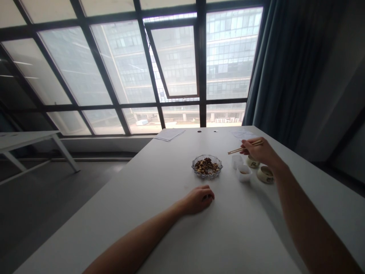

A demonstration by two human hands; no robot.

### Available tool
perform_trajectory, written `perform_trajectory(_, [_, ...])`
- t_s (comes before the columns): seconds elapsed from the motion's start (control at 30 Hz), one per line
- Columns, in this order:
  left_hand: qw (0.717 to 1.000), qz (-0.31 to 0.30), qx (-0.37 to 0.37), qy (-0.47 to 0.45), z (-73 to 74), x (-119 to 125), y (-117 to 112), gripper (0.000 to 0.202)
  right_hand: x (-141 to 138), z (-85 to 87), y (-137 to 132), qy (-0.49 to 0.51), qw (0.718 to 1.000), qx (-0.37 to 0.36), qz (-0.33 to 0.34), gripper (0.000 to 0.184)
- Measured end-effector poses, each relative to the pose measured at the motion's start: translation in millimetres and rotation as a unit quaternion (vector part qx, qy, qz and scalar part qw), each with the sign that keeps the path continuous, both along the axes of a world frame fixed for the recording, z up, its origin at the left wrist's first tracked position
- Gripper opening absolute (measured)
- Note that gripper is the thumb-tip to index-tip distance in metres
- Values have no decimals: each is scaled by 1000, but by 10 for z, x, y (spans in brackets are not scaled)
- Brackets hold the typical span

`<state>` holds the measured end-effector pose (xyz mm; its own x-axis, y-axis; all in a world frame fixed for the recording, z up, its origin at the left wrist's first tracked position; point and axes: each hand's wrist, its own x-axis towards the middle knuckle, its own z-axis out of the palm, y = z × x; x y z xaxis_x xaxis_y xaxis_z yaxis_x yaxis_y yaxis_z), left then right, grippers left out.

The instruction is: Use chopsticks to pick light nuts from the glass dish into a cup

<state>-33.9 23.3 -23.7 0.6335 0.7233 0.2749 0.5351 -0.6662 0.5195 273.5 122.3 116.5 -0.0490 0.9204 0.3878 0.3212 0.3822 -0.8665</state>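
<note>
A wall of tall windows [176, 57] looks out on a glass office block, with a dark curtain [281, 57] at its right end and a white side table [25, 140] standing on the grey floor at left. A long white desk [228, 236] runs toward the windows.

The right grip [256, 151] is closed narrowly around a pair of chopsticks [242, 148], held above the desk. Their long axis lies nearly level, with the tips pointing left, just up and right of a single cut-glass dish [207, 156] heaped with brown pieces too small to identify. The left grip [197, 199] rests on the desk just below the dish, fingers loosely curled, holding nothing.

Under and beside the right grip stand two small clear square cups [244, 173] and two round cream pots [265, 174]. Two sheets of paper [169, 134] lie at the desk's far end.
</note>
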Motion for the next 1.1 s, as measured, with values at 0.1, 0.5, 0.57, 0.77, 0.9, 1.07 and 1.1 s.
perform_trajectory(0.1, [1000,2,-4,2,-3,0,4,18,365,-13,145,-19,994,1,-105,28])
perform_trajectory(0.5, [1000,8,-8,1,2,54,7,18,806,-186,431,-54,973,-31,-220,22])
perform_trajectory(0.57, [1000,6,-7,3,-1,50,7,18,733,-164,400,-41,976,-11,-211,23])
perform_trajectory(0.77, [1000,3,-3,-5,-4,36,3,17,257,-52,176,50,997,17,-60,32])
perform_trajectory(0.9, [1000,3,-4,-7,4,40,-3,17,-150,-95,52,35,998,2,57,45])
perform_trajectory(1.07, [1000,-2,0,-10,-24,23,8,18,-540,-389,69,-50,992,12,119,48])
perform_trajectory(1.1, [1000,-3,1,-11,-32,18,12,18,-591,-456,88,-61,990,17,122,47])
